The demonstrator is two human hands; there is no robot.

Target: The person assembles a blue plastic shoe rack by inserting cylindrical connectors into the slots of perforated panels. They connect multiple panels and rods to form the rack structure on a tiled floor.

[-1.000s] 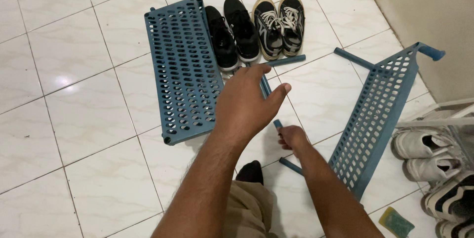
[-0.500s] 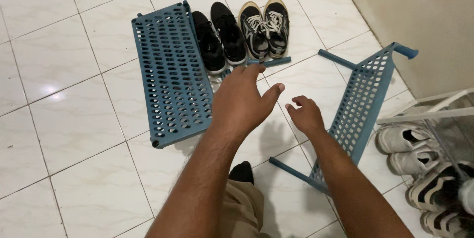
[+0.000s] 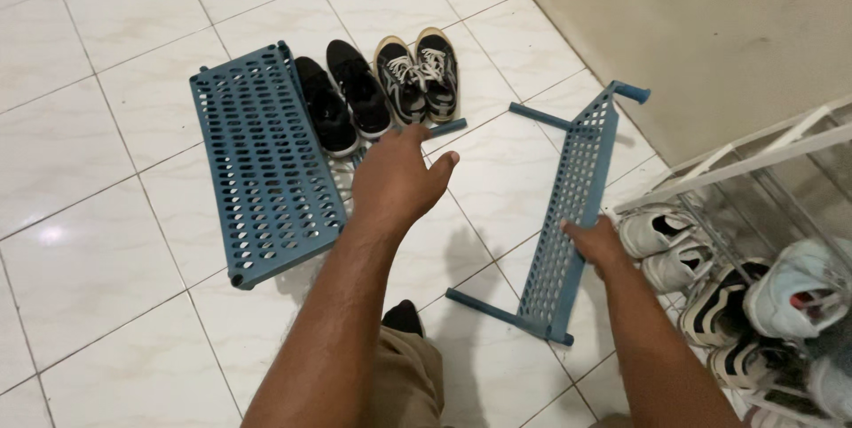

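We see two blue perforated shelves apart on the white tile floor [image 3: 106, 215], so we judge the rack to be in pieces, with all the joining left to do. The flat shelf [image 3: 266, 162] lies by itself on the left, no legs fitted. The tilted shelf [image 3: 572, 206] stands on edge near the wall, with short tubes at its corners. Our right hand [image 3: 596, 242] rests on its long edge, fingers curled over it, holding it up as far as we can tell. Our left hand [image 3: 395, 181] hovers open, fingers spread, holding nothing, above a loose tube [image 3: 444, 127] lying in front of the black shoes [image 3: 342, 95] and laced sneakers [image 3: 417, 73]. A white rack [image 3: 754, 162] of shoes stands at right.
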